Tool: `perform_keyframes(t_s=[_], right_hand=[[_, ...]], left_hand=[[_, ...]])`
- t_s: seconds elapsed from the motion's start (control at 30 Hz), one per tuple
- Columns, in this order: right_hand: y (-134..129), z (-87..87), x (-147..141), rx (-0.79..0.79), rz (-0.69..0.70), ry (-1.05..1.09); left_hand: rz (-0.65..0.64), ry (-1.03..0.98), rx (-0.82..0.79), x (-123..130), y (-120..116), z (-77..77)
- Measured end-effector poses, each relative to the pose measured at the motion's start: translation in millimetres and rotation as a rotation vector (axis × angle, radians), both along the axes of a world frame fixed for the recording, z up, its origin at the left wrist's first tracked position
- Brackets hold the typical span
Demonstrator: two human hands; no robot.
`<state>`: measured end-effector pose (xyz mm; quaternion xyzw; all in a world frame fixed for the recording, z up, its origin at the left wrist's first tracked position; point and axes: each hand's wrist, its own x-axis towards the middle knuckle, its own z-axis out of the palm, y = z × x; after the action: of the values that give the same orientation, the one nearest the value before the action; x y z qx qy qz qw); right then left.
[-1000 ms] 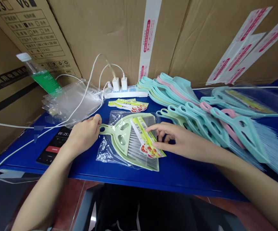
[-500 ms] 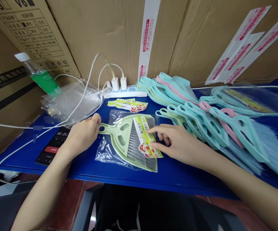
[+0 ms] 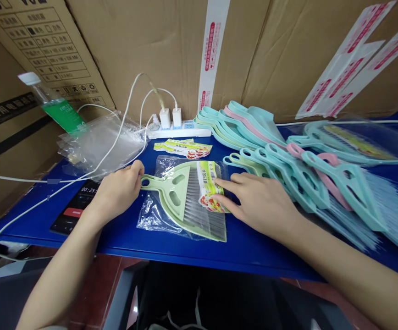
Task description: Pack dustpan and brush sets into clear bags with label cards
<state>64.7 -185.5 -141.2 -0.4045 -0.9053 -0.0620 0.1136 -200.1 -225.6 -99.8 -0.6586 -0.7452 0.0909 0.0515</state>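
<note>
A light green dustpan point(image 3: 171, 197) lies in front of me with a matching brush point(image 3: 194, 201) of grey bristles nested on it. My left hand point(image 3: 121, 190) is closed at the looped end of their handles. A yellow-green and white label card point(image 3: 206, 176) with red pictures rests across the bristles. My right hand point(image 3: 257, 201) has thumb and forefinger apart, their tips touching the card's right side. Clear plastic bag point(image 3: 147, 213) shows around the set; whether the card is inside it, I cannot tell.
Several dustpans point(image 3: 254, 121) and brushes point(image 3: 346, 192) are stacked to the right, beside a bagged set point(image 3: 350, 142). Behind are label cards point(image 3: 181, 147) and a power strip point(image 3: 185, 132). Clear bags point(image 3: 106, 137), a bottle point(image 3: 61, 114), cables and a phone point(image 3: 73, 208) lie left.
The label card has turned straighter, its lower end moving up and left under my right fingers. My right hand has shifted slightly up. My left hand stays at the handles.
</note>
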Motion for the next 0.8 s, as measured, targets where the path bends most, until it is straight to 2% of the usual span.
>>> perform_keyframes(t_s=[0.1,0.23,0.37,0.8], right_hand=[[0.2,-1.3,0.4,0.002,0.036,-0.006],[-0.5,-1.0,3.4,-0.078,0.162,0.037],[-3.5,1.0,3.8,-0.164,0.206,0.050],[-11.4,-5.0,-6.7,-0.166,0.114,0.100]], left_hand=[[0.007,0.004,0.003,0.6,0.2,-0.2],[0.020,-0.026,-0.006,1.7,1.1,0.9],[0.025,-0.018,-0.003,1.5,1.4,0.4],[0.038,-0.008,-0.032,2.8,1.4,0.2]])
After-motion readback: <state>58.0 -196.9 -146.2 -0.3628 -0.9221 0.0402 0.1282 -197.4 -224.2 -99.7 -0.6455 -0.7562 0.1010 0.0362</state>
